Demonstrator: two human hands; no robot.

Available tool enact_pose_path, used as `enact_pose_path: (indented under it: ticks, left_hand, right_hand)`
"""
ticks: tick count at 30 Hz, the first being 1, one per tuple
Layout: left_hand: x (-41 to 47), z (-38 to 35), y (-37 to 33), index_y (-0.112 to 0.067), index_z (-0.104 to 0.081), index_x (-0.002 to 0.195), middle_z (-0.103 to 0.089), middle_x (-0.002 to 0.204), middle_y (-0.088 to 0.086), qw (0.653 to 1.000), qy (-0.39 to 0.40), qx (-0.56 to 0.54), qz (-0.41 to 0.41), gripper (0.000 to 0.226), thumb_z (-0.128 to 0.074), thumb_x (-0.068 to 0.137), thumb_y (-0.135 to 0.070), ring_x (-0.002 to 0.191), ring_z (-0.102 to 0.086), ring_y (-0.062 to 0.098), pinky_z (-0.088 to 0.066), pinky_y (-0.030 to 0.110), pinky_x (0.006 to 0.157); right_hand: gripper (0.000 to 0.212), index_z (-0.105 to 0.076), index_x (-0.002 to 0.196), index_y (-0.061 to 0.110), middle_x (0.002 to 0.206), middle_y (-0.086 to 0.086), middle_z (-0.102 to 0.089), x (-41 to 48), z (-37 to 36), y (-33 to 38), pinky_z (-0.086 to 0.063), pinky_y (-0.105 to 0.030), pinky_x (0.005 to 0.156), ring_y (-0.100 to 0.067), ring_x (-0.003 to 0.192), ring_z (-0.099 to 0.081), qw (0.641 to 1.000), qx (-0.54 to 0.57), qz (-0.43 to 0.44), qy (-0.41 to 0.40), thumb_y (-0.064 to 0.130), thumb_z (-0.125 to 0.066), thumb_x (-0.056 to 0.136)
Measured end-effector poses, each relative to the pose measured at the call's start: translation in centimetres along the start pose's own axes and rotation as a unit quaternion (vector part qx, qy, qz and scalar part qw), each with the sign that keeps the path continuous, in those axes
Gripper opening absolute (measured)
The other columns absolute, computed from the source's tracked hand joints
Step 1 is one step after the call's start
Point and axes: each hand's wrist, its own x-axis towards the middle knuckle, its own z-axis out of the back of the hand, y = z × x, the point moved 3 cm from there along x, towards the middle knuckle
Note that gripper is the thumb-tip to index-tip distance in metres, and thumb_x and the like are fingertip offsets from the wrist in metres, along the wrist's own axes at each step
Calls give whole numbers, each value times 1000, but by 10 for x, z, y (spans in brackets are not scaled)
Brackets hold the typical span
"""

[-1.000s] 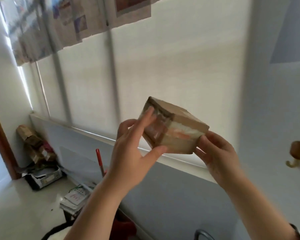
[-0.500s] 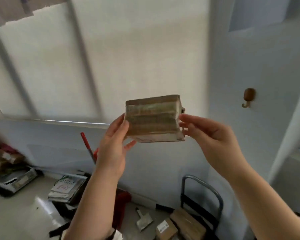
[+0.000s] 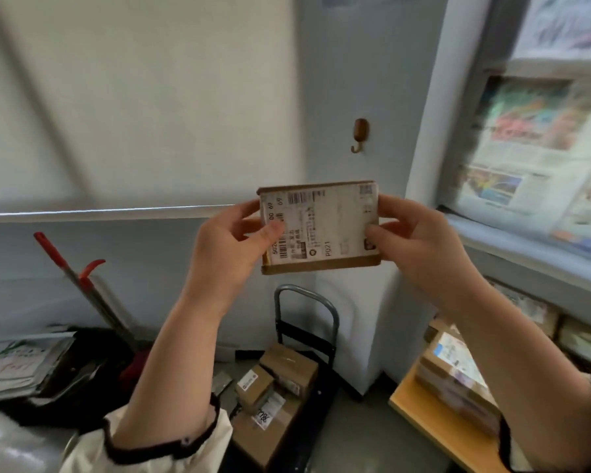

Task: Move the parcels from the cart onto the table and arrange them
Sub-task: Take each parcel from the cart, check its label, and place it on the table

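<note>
We hold one parcel (image 3: 319, 227), label toward us, at frame centre, left hand (image 3: 229, 254) and right hand (image 3: 420, 247) with fingers (image 3: 273, 230) closed on its two ends, above the cart (image 3: 307, 339) of boxes (image 3: 280, 380) at lower centre; worktop (image 3: 423, 414) lower right.

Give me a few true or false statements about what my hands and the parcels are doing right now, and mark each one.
1. Both hands, left and right, hold one small parcel. True.
2. The held parcel's label faces the camera. True.
3. The cart is empty. False: several boxes still lie on it.
4. A hook is on the wall above the parcel. True.
5. The held parcel rests on the table. False: it is held up in the air.
</note>
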Motion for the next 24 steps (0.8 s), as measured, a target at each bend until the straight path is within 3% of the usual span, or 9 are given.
enact_pose_path:
  ticks: [5,8,13,16,19,22,24]
  left_hand:
    - [-32,-119,-15,-15,-61,118,-71,93,-5,993,112,-33,16,32,-62,86,-18,78,-68,1,-51,11,59]
    - [-65,-212,-35,-16,-58,121,-70,98,-2,982,172,-70,33,34,-60,87,-19,83,-69,6,-53,15,61]
    - [-147,-388,-78,-44,-60,104,-66,101,5,934,322,-147,54,27,-61,88,-23,91,-67,21,-58,32,70]
    - [-206,-480,-107,-40,-56,112,-65,100,1,886,424,-171,78,28,-58,90,-23,86,-66,12,-55,21,63]
    - [-252,-545,-123,-32,-52,126,-64,106,2,843,504,-164,92,38,-59,90,-22,92,-66,16,-57,30,73]
    - [-277,-592,-130,-27,-48,128,-61,113,-2,833,535,-121,70,43,-61,87,-27,95,-65,16,-57,35,82]
    - [-291,-619,-130,-23,-49,119,-60,111,-2,827,549,-99,69,36,-62,87,-28,95,-65,15,-57,35,81]
  right_hand:
    - [32,-61,119,19,98,9,-70,-70,106,-31,-59,-27,76,-6,86,-69,990,12,-109,-85,7,-56,90]
    - [32,-56,122,17,100,1,-70,-131,190,-53,-59,-27,68,-9,80,-71,964,68,-194,-169,11,-59,90]
    - [60,-37,139,22,102,-9,-64,-255,333,-85,-59,-34,77,-19,86,-69,904,58,-323,-273,24,-64,87]
    - [52,-46,133,17,107,-13,-64,-328,403,-99,-59,-28,69,-19,89,-68,867,46,-369,-331,21,-66,85]
    - [36,-55,119,20,103,-6,-67,-388,452,-107,-57,-21,62,-16,89,-67,836,20,-419,-355,28,-65,86]
    - [27,-61,108,14,97,-5,-71,-431,488,-119,-58,-23,67,-18,89,-68,821,11,-437,-367,32,-61,88]
    - [24,-63,103,13,94,-4,-72,-451,502,-128,-57,-22,66,-17,88,-69,812,21,-443,-378,32,-60,89]
